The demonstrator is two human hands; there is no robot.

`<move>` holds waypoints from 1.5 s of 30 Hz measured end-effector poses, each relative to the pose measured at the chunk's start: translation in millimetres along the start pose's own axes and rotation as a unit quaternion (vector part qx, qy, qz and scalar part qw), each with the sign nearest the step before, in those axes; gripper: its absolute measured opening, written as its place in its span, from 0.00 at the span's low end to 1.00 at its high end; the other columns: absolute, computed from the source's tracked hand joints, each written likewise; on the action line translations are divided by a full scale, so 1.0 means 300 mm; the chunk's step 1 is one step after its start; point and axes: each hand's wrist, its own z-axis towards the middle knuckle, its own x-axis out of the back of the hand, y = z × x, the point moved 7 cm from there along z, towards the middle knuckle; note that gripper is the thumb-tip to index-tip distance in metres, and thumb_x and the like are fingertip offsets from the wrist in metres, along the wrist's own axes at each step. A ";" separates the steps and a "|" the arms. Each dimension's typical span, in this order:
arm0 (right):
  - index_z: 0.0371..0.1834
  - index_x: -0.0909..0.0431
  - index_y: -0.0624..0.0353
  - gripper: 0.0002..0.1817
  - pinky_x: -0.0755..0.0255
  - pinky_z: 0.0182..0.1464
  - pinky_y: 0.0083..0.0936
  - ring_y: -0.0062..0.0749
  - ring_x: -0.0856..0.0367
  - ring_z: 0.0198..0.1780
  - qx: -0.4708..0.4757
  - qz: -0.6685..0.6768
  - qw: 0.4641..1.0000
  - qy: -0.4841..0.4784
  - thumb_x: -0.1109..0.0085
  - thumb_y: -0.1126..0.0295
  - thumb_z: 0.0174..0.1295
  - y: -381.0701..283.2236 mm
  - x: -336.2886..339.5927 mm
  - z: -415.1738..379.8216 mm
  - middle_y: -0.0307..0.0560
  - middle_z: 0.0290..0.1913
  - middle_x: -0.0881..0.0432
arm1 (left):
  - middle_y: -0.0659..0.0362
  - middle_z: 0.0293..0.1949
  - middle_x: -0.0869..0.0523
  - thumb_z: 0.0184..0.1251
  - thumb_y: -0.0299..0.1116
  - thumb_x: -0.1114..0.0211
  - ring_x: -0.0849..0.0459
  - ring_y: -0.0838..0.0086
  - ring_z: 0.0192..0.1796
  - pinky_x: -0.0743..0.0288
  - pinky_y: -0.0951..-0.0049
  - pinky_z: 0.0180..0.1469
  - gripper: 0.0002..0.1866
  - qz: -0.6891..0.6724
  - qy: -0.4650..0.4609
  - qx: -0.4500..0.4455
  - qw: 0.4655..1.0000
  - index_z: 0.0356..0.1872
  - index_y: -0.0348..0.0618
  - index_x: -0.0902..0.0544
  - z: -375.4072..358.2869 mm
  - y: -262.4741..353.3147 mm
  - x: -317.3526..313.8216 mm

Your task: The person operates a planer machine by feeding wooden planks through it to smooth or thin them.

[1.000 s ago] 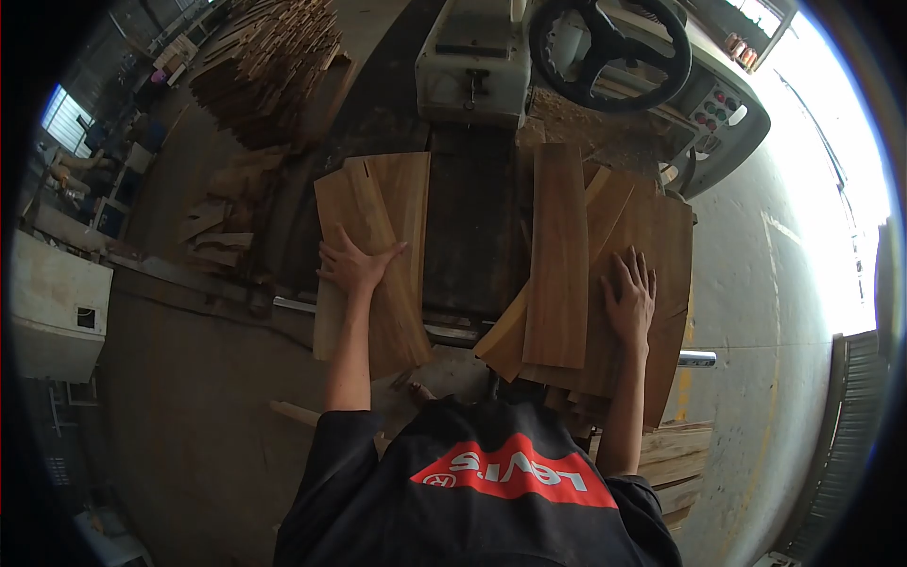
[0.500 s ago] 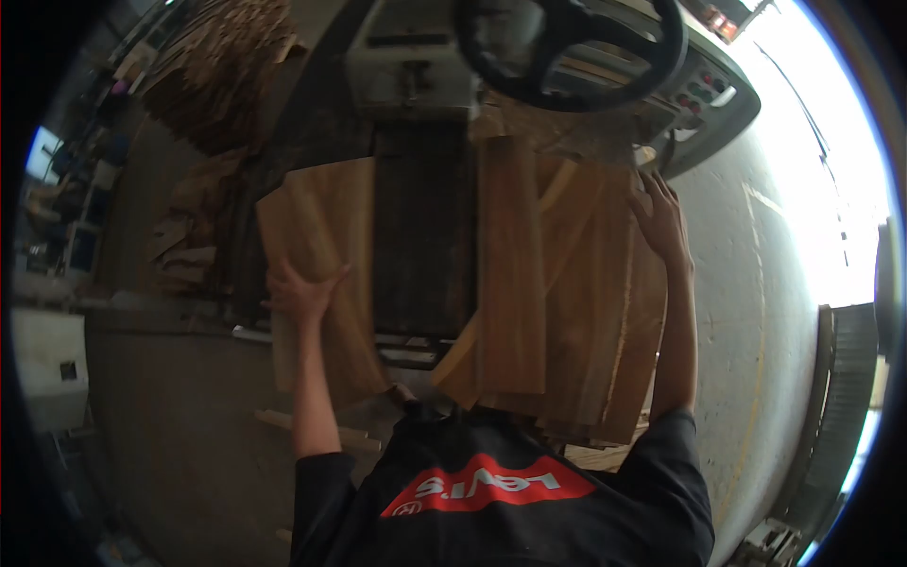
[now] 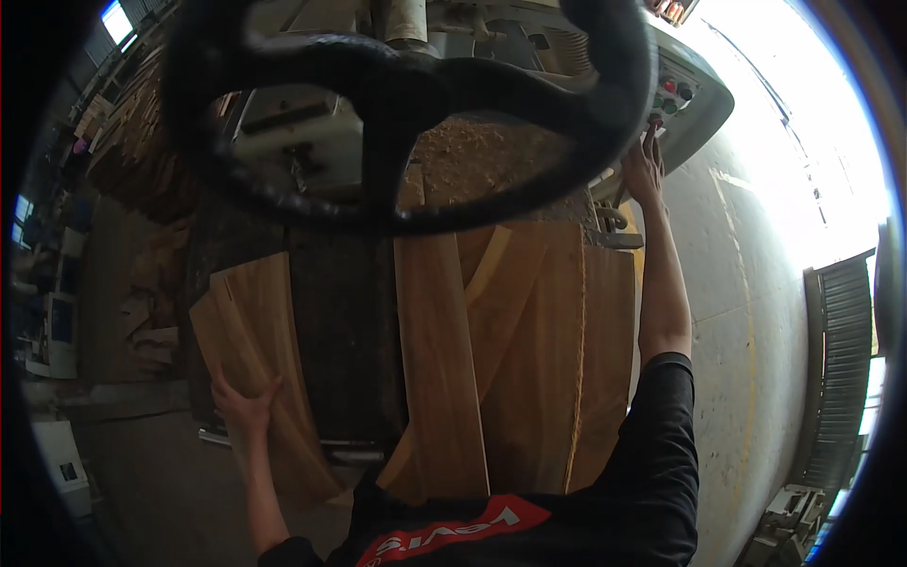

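Touching boards (image 3: 255, 312), left fingers (image 3: 219, 387) spread; right fingers (image 3: 652, 148) are near buttons (image 3: 669, 106).

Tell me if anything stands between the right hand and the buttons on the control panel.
Nothing visible does. The right hand has its fingertips at the lowest of the buttons, though whether they touch cannot be told. In this view, the steering wheel lies left of that path.

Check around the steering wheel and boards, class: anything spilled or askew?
Yes. Wood chips, seen through the steering wheel, lie scattered like spillage. The boards on the right cross at angles, looking askew rather than neatly stacked.
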 end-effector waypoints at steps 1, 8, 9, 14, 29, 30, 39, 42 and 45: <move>0.97 0.49 0.37 0.42 0.41 0.87 0.56 0.69 0.40 0.89 -0.010 0.059 0.998 0.001 0.44 0.49 0.84 -0.006 0.013 -0.020 0.64 0.95 0.50 | 0.41 0.79 0.28 0.37 0.74 0.10 0.30 0.39 0.82 0.37 0.26 0.79 0.73 -0.016 0.002 -0.009 1.000 0.87 0.54 0.35 0.012 0.011 0.006; 0.95 0.41 0.35 0.38 0.32 0.82 0.55 0.68 0.32 0.84 -0.004 0.087 0.994 0.067 0.44 0.63 0.83 0.008 0.193 -0.089 0.61 0.93 0.43 | 0.40 0.76 0.26 0.39 0.69 0.07 0.27 0.38 0.80 0.30 0.39 0.78 0.72 -0.069 0.000 -0.045 0.997 0.86 0.49 0.34 0.022 0.033 0.029; 0.94 0.40 0.34 0.37 0.32 0.82 0.54 0.67 0.31 0.84 0.007 0.069 0.994 0.088 0.44 0.63 0.83 0.016 0.216 -0.083 0.60 0.93 0.42 | 0.40 0.76 0.26 0.39 0.68 0.07 0.27 0.38 0.79 0.30 0.39 0.78 0.71 -0.074 -0.002 -0.044 0.996 0.86 0.48 0.34 0.017 0.038 0.042; 0.93 0.36 0.32 0.37 0.34 0.84 0.52 0.63 0.29 0.83 -0.030 0.101 0.990 0.093 0.43 0.67 0.81 0.009 0.243 0.033 0.54 0.93 0.40 | 0.38 0.75 0.25 0.38 0.70 0.07 0.25 0.38 0.78 0.29 0.38 0.77 0.72 -0.058 0.016 -0.055 0.997 0.85 0.45 0.33 0.030 0.028 0.021; 0.92 0.36 0.52 0.35 0.42 0.88 0.52 0.64 0.43 0.91 0.036 0.123 0.991 -0.030 0.42 0.55 0.86 0.234 -0.017 -0.121 0.69 0.91 0.41 | 0.39 0.78 0.29 0.37 0.77 0.11 0.30 0.39 0.81 0.32 0.33 0.77 0.74 -0.031 0.001 -0.015 0.999 0.85 0.51 0.35 -0.004 0.048 0.044; 0.91 0.35 0.57 0.37 0.44 0.89 0.52 0.66 0.44 0.91 0.036 0.117 0.992 -0.027 0.41 0.51 0.86 0.250 -0.031 -0.102 0.71 0.91 0.41 | 0.39 0.78 0.30 0.37 0.79 0.11 0.31 0.39 0.82 0.33 0.32 0.78 0.75 -0.022 -0.005 -0.006 1.000 0.86 0.52 0.36 -0.003 0.053 0.042; 0.90 0.31 0.48 0.37 0.42 0.88 0.50 0.64 0.45 0.92 0.014 0.195 0.947 -0.256 0.38 0.47 0.84 -0.037 0.229 -0.163 0.70 0.91 0.40 | 0.38 0.79 0.31 0.39 0.84 0.16 0.33 0.39 0.84 0.39 0.27 0.80 0.76 -0.010 -0.016 0.009 1.000 0.88 0.53 0.39 0.000 0.071 0.045; 0.83 0.24 0.62 0.32 0.29 0.80 0.50 0.61 0.27 0.84 -0.002 0.203 0.947 -0.249 0.34 0.56 0.83 -0.181 0.367 -0.267 0.66 0.83 0.24 | 0.37 0.80 0.32 0.38 0.85 0.17 0.35 0.39 0.85 0.39 0.28 0.80 0.77 -0.018 -0.013 0.010 1.000 0.87 0.52 0.39 -0.001 0.085 0.059; 0.78 0.20 0.63 0.28 0.24 0.76 0.50 0.63 0.17 0.76 0.120 0.293 0.927 -0.202 0.31 0.63 0.79 -0.539 0.661 -0.453 0.65 0.73 0.14 | 0.35 0.80 0.33 0.36 0.86 0.17 0.36 0.39 0.85 0.38 0.27 0.79 0.78 0.015 -0.025 0.038 0.999 0.88 0.52 0.39 0.000 0.089 0.051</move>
